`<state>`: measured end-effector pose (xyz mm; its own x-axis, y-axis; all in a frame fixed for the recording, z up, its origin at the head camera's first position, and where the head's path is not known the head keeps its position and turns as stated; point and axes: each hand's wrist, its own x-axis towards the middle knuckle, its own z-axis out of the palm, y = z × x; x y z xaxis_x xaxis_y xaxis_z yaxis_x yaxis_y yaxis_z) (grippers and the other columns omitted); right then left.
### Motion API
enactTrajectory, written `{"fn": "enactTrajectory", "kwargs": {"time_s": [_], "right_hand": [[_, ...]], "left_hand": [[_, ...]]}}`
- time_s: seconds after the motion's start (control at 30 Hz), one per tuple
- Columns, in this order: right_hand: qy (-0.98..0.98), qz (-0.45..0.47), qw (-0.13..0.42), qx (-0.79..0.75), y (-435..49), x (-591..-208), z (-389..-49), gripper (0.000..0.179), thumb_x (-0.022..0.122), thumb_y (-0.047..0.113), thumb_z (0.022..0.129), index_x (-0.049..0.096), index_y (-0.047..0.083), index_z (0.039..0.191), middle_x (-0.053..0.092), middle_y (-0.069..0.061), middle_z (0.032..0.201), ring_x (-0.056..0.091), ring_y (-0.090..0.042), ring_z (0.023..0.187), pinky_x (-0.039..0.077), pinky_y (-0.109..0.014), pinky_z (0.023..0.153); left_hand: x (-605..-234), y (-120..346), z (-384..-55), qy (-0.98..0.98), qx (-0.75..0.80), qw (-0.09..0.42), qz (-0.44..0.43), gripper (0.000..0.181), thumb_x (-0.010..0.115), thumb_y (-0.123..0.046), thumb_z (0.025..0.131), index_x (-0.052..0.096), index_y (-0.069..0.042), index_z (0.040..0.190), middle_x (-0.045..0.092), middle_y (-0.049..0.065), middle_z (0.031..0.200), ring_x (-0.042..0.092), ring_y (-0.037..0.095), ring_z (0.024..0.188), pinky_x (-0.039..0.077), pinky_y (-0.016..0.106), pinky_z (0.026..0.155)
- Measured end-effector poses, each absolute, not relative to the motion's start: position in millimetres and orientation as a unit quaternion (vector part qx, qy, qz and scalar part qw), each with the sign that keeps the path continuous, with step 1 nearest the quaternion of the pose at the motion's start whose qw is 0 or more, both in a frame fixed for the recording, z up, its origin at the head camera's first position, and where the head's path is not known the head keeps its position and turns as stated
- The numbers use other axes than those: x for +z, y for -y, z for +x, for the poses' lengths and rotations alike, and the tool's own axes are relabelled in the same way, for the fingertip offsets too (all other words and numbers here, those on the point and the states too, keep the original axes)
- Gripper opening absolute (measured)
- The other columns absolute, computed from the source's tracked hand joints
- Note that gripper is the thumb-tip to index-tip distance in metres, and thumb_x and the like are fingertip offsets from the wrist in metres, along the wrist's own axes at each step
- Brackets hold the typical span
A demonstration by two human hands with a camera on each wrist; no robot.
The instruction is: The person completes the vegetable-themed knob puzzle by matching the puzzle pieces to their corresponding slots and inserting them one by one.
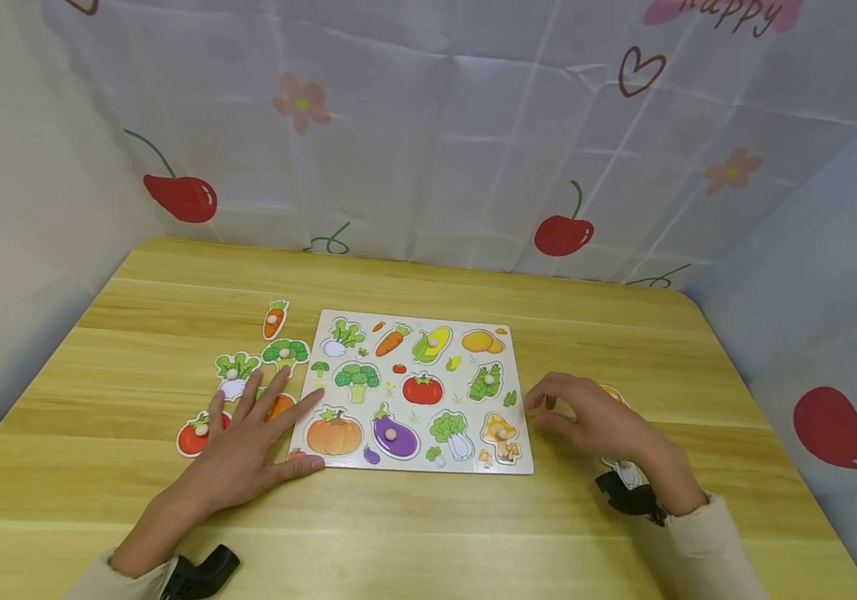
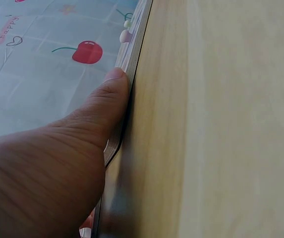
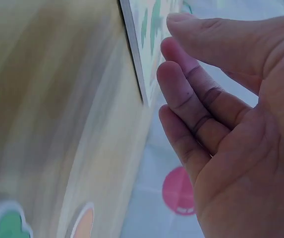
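A wooden vegetable puzzle board (image 1: 391,462) lies mid-table. Knobbed corn (image 1: 432,343), green vegetable (image 1: 485,382), eggplant (image 1: 395,433) and mushroom (image 1: 502,433) pieces sit in it. My left hand (image 1: 244,454) spreads its fingers over the board's lower left edge; in the left wrist view its thumb (image 2: 113,89) lies along the front edge. Partly under that hand is an orange piece (image 1: 279,406). Just beyond the board's right edge, my right hand (image 1: 599,421) has loosely bent fingers with nothing between them; the right wrist view shows the palm bare.
Left of the board lie loose knobbed pieces: a carrot (image 1: 274,320), a broccoli (image 1: 285,353), a turnip (image 1: 233,385) and a tomato (image 1: 192,437). Behind my right hand, a yellow-orange piece (image 1: 612,392) and a leafy white piece (image 1: 627,473) are partly hidden. A printed curtain (image 1: 428,167) backs the table.
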<state>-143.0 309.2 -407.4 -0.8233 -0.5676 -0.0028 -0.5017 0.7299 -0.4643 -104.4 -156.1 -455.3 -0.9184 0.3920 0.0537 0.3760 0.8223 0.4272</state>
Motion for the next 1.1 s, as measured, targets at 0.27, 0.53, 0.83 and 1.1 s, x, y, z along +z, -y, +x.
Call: {"fn": "enactTrajectory", "kwargs": {"time_s": [0.27,0.53,0.83,1.1], "right_hand": [[-0.936,-0.27,0.034,-0.224,-340,-405,-147,0.022,0.073,0.0,0.089,0.068,0.011,0.107,0.068,0.002,0.102,0.057,-0.005,0.088,0.054,-0.037,0.079],[-0.94,-0.254,0.014,-0.227,-359,-403,-148,0.019,0.072,0.001,0.089,0.069,0.01,0.106,0.069,0.0,0.101,0.057,-0.005,0.087,0.054,-0.034,0.075],[-0.932,-0.27,-0.015,-0.24,-386,-413,-151,0.021,0.074,-0.001,0.087,0.069,0.01,0.104,0.07,0.002,0.096,0.058,-0.007,0.084,0.05,-0.026,0.073],[-0.936,-0.25,-0.018,-0.245,-403,-417,-151,0.025,0.075,-0.003,0.085,0.068,0.009,0.105,0.068,0.0,0.095,0.058,-0.007,0.082,0.049,-0.025,0.069]], "left_hand": [[-455,155,-105,-0.953,0.223,0.019,0.202,0.08,0.064,-0.067,0.086,0.039,-0.035,0.154,0.016,0.016,0.167,0.004,0.05,0.152,-0.005,0.079,0.108],[-455,155,-105,-0.954,0.223,0.025,0.2,0.08,0.064,-0.067,0.086,0.038,-0.035,0.154,0.014,0.016,0.168,0.003,0.049,0.152,-0.005,0.078,0.109],[-455,156,-104,-0.955,0.221,0.028,0.197,0.079,0.063,-0.068,0.086,0.037,-0.037,0.155,0.012,0.014,0.168,0.001,0.048,0.153,-0.006,0.077,0.11],[-454,155,-105,-0.955,0.22,0.033,0.195,0.08,0.063,-0.068,0.086,0.038,-0.036,0.155,0.013,0.015,0.168,0.001,0.048,0.153,-0.006,0.077,0.11]]}}
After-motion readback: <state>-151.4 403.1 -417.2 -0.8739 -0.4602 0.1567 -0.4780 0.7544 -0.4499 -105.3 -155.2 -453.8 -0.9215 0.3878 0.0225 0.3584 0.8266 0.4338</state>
